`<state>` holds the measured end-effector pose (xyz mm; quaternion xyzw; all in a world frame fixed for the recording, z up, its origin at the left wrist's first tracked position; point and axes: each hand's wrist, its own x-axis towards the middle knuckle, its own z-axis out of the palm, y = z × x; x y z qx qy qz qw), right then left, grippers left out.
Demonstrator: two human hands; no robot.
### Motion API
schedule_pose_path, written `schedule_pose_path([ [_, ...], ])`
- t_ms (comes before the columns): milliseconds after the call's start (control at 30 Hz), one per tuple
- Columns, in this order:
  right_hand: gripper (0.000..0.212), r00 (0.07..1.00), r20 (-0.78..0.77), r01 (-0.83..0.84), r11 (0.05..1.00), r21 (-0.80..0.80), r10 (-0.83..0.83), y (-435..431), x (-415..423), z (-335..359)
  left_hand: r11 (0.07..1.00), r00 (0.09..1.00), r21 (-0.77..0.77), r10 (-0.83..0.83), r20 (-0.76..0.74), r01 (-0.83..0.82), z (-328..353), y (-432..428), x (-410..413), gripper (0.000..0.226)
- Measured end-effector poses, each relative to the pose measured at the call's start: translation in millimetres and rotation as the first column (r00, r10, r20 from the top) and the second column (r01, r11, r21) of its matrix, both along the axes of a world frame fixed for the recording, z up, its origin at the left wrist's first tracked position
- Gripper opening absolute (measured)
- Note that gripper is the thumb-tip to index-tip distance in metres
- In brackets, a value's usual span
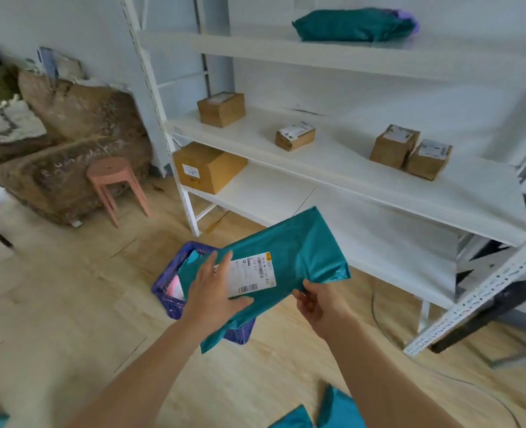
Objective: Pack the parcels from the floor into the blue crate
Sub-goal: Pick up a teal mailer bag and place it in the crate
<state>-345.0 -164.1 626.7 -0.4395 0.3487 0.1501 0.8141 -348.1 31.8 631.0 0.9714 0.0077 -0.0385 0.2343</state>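
Partway: left hand (215, 288) flat on teal mailer (301, 242), right hand (317, 304) pinching it over blue crate (162, 287); floor mailers (339, 409) left at 6 o'clock.

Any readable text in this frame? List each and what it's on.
Label on the held teal parcel: "002A M317 00 A33", blurred, uncertain; other print unreadable.
Labels on the cardboard boxes: too blurred to read.

I see my two forearms bare along all that shows of them, uncovered from the lower edge up to the wrists. My left grip (215, 291) and right grip (320, 307) are bare hands; finer detail on them is too blurred to tell.
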Motion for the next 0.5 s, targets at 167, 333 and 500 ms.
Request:
schedule_pose_path([
  [167,0.014,0.998,-0.056,-0.018,1.000,-0.011,0.018,35.7,69.4,-9.9,0.963,0.982,0.206,-0.155,-0.111,0.175,-1.4,21.1,63.1,0.099],
  [333,0.010,0.996,-0.080,0.037,0.999,-0.006,-0.037,79.3,147.3,-29.2,0.894,0.925,0.262,-0.312,-0.217,0.364,-14.4,58.9,155.5,0.103],
  [500,0.018,0.988,-0.098,0.123,0.992,0.013,-0.121,145.8,234.1,-59.2,0.793,0.877,0.376,-0.416,-0.239,0.479,-46.9,111.8,265.2,0.093],
])
